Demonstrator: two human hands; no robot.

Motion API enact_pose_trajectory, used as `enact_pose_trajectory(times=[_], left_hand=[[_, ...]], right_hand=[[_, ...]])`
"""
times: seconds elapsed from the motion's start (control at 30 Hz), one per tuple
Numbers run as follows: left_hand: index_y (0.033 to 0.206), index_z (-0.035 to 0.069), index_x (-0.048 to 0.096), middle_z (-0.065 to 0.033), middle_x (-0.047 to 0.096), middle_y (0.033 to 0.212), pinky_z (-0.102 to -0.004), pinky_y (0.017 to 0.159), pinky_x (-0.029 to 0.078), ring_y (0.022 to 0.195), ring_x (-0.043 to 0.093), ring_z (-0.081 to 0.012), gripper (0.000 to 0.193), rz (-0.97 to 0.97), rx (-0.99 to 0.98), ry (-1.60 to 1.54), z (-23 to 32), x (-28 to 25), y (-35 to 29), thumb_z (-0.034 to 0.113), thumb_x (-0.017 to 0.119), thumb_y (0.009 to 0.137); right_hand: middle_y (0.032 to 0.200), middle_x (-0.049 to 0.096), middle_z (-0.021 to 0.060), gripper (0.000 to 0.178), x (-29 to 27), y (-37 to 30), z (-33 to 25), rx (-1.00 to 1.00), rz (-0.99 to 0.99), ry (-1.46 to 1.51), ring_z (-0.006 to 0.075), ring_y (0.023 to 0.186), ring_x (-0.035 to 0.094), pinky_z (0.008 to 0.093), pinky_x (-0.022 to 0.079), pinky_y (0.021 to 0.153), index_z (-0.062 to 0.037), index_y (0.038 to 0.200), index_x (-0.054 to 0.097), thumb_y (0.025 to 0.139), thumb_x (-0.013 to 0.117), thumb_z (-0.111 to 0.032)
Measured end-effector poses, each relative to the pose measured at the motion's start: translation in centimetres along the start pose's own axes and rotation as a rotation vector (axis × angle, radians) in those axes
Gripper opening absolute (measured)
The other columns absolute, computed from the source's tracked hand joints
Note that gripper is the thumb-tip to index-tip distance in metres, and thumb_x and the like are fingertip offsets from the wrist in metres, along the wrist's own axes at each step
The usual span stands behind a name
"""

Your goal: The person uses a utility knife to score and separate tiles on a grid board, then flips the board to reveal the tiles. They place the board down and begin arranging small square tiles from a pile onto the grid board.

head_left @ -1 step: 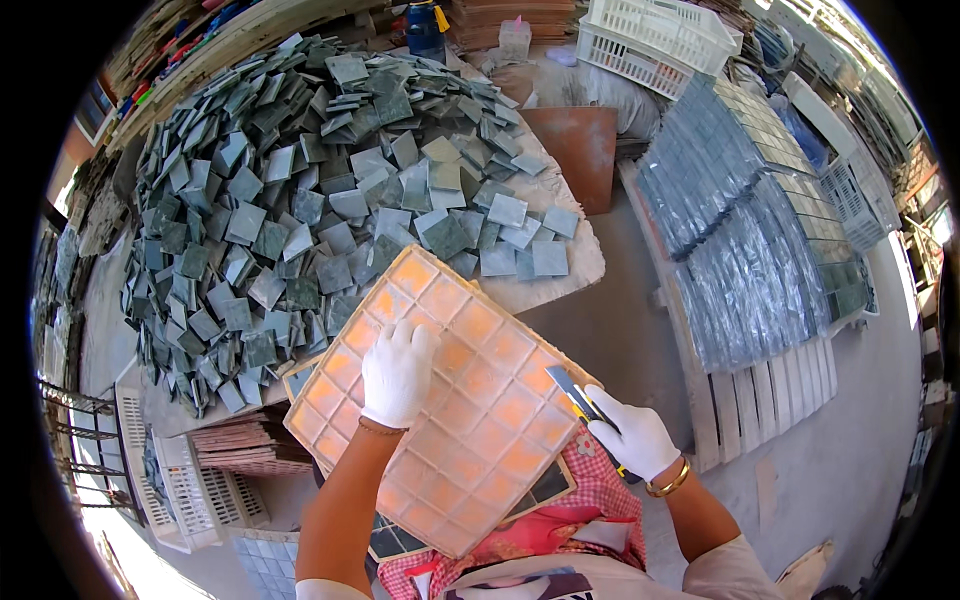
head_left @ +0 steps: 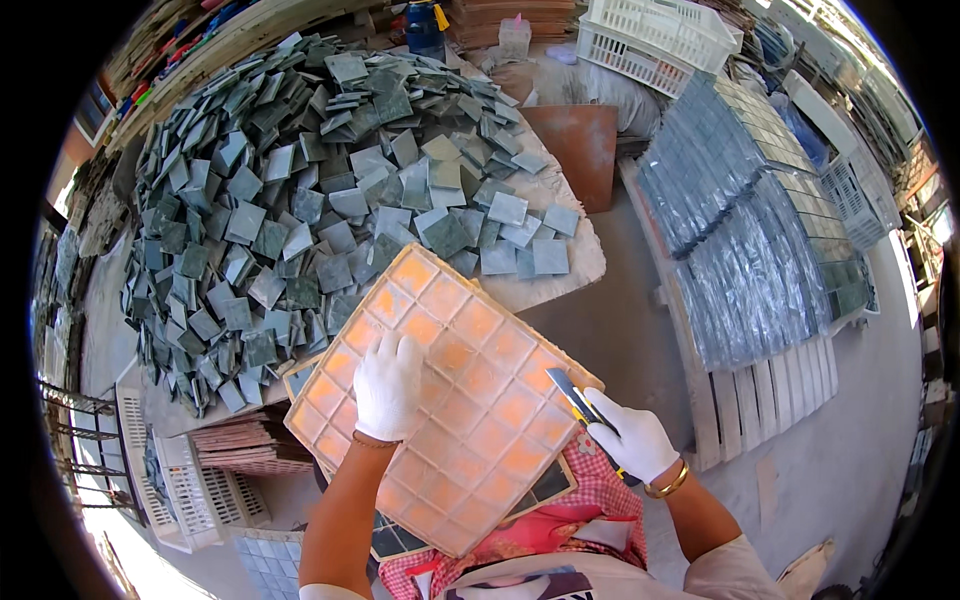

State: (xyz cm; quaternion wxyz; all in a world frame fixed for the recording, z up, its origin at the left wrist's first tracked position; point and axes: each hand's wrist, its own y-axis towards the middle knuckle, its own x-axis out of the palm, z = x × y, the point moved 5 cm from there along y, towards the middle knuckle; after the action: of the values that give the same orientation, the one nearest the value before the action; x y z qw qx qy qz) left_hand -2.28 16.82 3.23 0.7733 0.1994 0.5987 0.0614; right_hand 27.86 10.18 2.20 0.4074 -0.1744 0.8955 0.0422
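Presently, the left hand (head_left: 388, 386) is resting on an orange tray (head_left: 480, 390), grip unclear, right hand (head_left: 630, 435) clutching a tool (head_left: 577, 398), shirt lettering (head_left: 580, 597) showing.

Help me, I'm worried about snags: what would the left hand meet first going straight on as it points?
Beyond the orange gridded panel under it, the left hand would probably meet the tile heap first; depth is unclear.

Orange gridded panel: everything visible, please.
The orange gridded panel is rectangular and rigid-looking, with raised pale ribs forming squares, whitish film over orange and a pale, worn rim. It lies turned askew, its far corner toward the tile heap, over a dark-squared sheet. The gloved left hand appears to rest on it; the gloved right hand's bladed tool overlaps its right corner, contact unclear.
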Motion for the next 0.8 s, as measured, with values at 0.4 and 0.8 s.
enact_pose_trajectory(times=[0.4,0.8], left_hand=[[0.097,-0.005,0.067,-0.0211,0.062,0.112,-0.0406,0.091,0.046,0.101,0.058,-0.0318,0.018,0.354,-0.533,-0.125,-5.5,-10.5,-16.9,0.010,0.061,0.088],[0.101,-0.009,0.065,-0.0212,0.065,0.105,-0.0380,0.090,0.049,0.097,0.061,-0.0312,0.022,0.321,-0.588,-0.095,-3.0,-12.8,-19.6,0.010,0.061,0.090]], right_hand=[[0.088,0.065,0.0147,0.042,-3.5,-3.4,3.3,0.215,0.293,0.311,0.0278,0.074,0.065,0.0359,0.052,0.066,-0.0083,0.129,0.052,0.091,0.057,-0.025],[0.083,0.059,-0.0050,0.028,-26.0,-5.4,17.5,0.363,1.246,0.704,0.0063,0.069,0.049,0.0245,0.040,0.062,-0.0029,0.106,0.067,0.091,0.057,-0.024]])
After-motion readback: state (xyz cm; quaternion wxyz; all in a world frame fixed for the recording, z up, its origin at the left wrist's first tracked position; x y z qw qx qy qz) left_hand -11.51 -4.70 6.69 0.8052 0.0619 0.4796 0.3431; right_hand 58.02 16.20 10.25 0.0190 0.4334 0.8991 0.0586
